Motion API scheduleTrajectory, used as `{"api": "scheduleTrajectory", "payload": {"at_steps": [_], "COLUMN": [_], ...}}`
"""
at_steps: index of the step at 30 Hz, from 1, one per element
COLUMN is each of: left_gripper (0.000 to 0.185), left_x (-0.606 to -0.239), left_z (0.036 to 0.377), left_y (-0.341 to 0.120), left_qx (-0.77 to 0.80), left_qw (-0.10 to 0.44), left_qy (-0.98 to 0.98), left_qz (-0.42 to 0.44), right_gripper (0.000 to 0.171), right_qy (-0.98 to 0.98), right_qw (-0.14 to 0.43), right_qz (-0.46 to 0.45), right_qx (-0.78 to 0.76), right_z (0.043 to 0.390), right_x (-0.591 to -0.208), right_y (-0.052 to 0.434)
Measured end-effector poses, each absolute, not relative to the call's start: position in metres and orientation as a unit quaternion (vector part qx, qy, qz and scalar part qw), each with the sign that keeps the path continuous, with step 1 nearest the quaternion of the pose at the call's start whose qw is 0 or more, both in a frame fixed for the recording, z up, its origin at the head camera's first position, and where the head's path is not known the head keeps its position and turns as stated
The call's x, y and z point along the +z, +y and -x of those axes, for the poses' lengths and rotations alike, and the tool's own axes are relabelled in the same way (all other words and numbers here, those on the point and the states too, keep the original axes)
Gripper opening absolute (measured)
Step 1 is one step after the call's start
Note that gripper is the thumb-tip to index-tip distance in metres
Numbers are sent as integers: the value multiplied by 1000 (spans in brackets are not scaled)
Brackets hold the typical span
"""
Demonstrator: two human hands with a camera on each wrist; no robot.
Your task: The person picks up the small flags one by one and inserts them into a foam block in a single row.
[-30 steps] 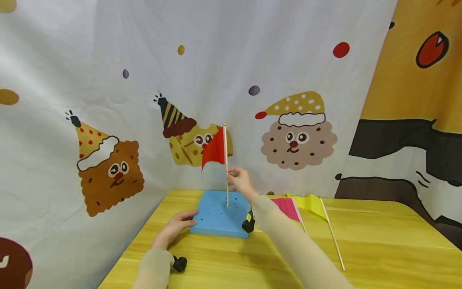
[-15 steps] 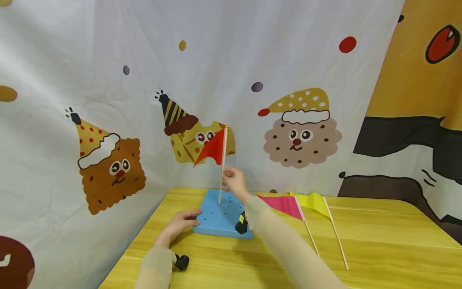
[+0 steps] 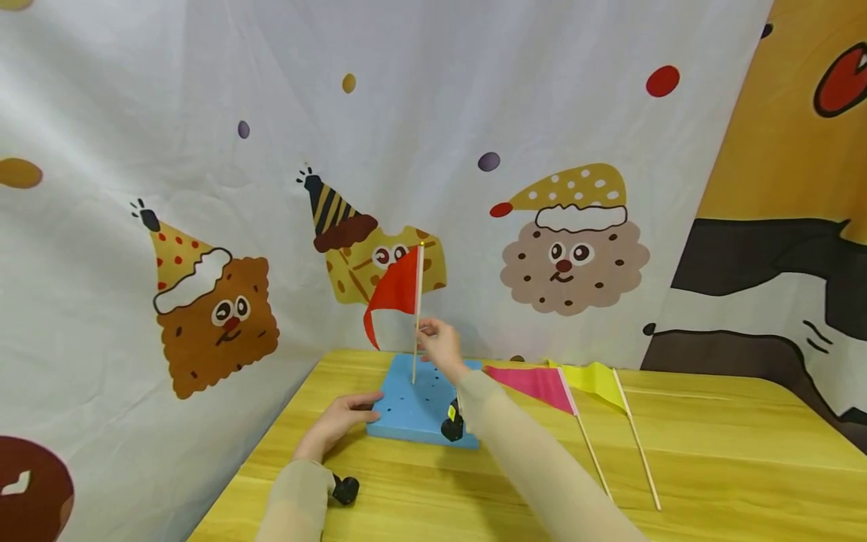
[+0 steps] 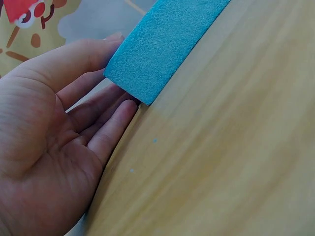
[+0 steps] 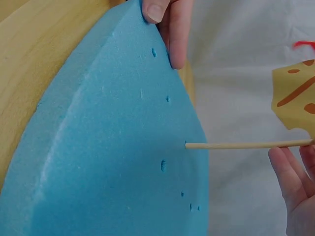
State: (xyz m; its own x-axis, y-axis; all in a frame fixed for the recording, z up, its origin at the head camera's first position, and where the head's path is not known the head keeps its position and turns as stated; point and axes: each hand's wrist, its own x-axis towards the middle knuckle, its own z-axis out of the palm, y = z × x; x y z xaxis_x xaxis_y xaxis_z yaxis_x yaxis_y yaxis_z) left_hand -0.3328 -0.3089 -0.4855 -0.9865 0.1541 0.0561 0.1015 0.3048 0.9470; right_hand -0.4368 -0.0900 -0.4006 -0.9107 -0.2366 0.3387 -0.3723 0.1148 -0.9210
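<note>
A red pennant flag on a thin wooden stick stands nearly upright over a blue foam board dotted with small holes. My right hand pinches the stick below the cloth. In the right wrist view the stick's lower end meets the board at a hole; how deep it sits is hidden. At the board's left edge, my left hand touches it with fairly straight fingers. The left wrist view has these fingers against the foam's side.
Right of the board, a pink flag and a yellow flag lie on the wooden table, their sticks toward me. A white curtain with cartoon biscuits hangs behind the table.
The red flag's stick foot has shifted left across the board to a hole, my right hand moving with it. The cloth has swung about. My left hand keeps its place at the board.
</note>
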Motion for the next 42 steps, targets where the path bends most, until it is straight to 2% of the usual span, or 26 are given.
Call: {"api": "scheduleTrajectory", "payload": {"at_steps": [7, 12, 17, 24, 34, 42], "left_gripper": [46, 47, 47, 47, 47, 49], "left_x": [-486, -485, -485, -487, -486, -486], "left_z": [334, 333, 333, 334, 334, 333], "left_y": [-308, -308, -307, -308, -308, -311], "left_qx": [587, 587, 591, 584, 586, 582], "left_qw": [21, 21, 20, 23, 22, 28], "left_qy": [806, 806, 803, 808, 807, 808], "left_qz": [-72, -72, -75, -73, -73, -89], "right_gripper": [21, 23, 19, 21, 20, 25], "right_qy": [-749, -755, -773, -777, -774, -772], "right_qw": [72, 65, 64, 33, 25, -10], "right_qz": [-218, -214, -219, -221, -232, -244], "right_qx": [622, 617, 591, 588, 588, 586], "right_z": [436, 437, 434, 429, 432, 431], "right_x": [-400, -399, -399, -406, -412, -409], "right_y": [-92, -95, -95, -94, -89, -53]}}
